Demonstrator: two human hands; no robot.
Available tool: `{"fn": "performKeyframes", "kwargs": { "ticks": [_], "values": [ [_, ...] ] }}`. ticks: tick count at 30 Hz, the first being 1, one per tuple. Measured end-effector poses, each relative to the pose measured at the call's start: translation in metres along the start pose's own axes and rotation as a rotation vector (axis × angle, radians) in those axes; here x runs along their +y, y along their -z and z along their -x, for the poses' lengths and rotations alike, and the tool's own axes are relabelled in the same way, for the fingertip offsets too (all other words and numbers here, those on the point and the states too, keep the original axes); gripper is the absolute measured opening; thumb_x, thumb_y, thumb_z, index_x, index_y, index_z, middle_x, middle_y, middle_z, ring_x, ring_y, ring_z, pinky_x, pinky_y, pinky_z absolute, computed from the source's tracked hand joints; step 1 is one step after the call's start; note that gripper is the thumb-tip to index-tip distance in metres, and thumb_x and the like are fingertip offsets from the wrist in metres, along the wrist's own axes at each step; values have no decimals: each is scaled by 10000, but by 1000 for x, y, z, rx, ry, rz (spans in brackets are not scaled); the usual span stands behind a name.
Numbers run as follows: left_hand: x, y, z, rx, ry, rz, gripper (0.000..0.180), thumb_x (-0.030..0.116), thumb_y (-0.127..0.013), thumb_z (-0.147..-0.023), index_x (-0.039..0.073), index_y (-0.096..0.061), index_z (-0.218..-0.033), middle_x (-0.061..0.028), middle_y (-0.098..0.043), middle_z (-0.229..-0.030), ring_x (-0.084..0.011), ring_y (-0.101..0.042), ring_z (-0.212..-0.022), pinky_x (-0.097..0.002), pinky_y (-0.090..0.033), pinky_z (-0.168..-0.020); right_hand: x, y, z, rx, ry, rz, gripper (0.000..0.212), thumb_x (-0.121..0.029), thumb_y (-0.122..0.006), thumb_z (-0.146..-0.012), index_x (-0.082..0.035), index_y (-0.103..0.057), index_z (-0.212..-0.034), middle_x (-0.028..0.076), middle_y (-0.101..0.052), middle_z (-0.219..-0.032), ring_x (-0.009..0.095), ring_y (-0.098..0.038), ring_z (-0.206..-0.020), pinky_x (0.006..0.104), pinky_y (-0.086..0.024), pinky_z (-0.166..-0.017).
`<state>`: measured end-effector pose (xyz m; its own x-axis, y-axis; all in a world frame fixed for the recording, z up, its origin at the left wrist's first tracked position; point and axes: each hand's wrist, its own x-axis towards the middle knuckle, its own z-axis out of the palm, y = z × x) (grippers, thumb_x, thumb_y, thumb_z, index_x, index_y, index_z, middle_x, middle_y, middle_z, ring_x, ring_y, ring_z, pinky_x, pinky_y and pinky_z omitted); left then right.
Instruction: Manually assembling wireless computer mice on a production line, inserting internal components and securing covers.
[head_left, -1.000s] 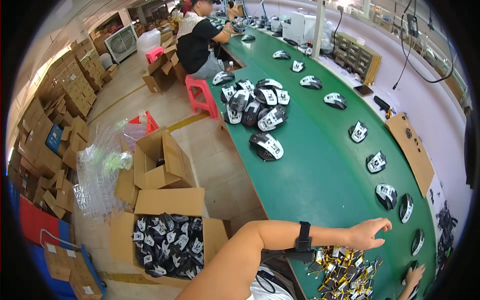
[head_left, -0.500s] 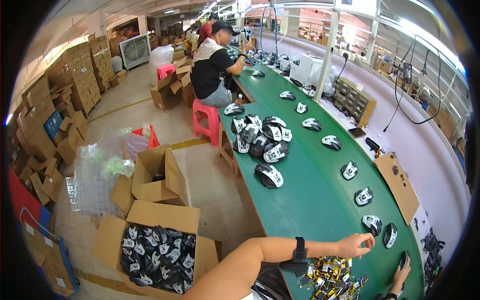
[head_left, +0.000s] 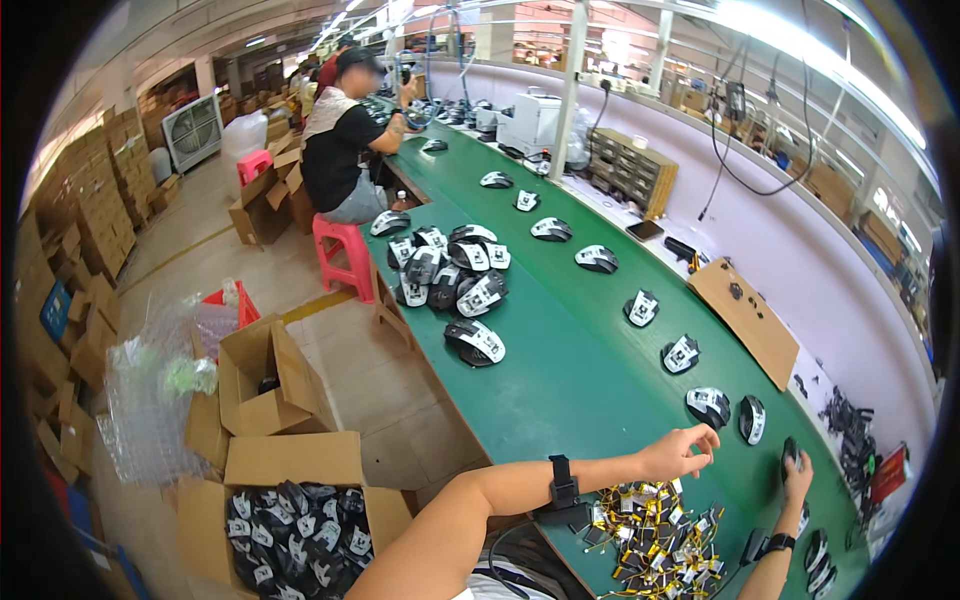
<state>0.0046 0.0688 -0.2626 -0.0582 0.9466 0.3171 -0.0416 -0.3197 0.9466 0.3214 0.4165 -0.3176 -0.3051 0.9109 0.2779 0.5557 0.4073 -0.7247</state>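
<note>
Now our right grip (head_left: 797, 474) clasps a dark mouse (head_left: 789, 452) over the green table (head_left: 560, 400), long axis pointing away; leftward, our left grip (head_left: 682, 453), loosely spread, hangs nearest a black-and-white mouse (head_left: 708, 406).

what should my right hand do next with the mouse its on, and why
Probably draw the mouse toward the left hand: the right hand has its fingers around it, while the left looks empty, a little way off to its left.
</note>
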Motion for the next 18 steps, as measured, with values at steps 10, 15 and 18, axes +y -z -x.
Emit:
{"fn": "performKeyframes", "kwargs": {
  "ticks": [10,15,18],
  "values": [
    [-2,-13,14,-17,222,646,620,366,-628,-887,77,-347,-1358,-117,-538,-1211,-182,-617,-987,-331,-565,-733,-316,-52,214,-386,448,-83,677,-93,-768,-647,-19,-509,-1268,191,-555,-1284,332,-575,-1134,403,-467,-902],
    [5,1,8,143,88,633,566,331,-631,-870,65,-369,-1295,-139,-571,-1108,-246,-647,-952,-330,-581,-682,-258,-50,190,-306,517,51,576,-175,-761,-679,-12,-559,-1194,205,-556,-1235,359,-540,-1146,417,-438,-950],
    [4,3,10,155,120,683,583,331,-636,-867,64,-358,-1304,-145,-573,-1109,-242,-650,-942,-340,-579,-708,-254,-68,222,-455,542,213,405,-203,-760,-697,-28,-647,-1045,186,-560,-1199,360,-529,-1118,417,-444,-923]
  ]
}}
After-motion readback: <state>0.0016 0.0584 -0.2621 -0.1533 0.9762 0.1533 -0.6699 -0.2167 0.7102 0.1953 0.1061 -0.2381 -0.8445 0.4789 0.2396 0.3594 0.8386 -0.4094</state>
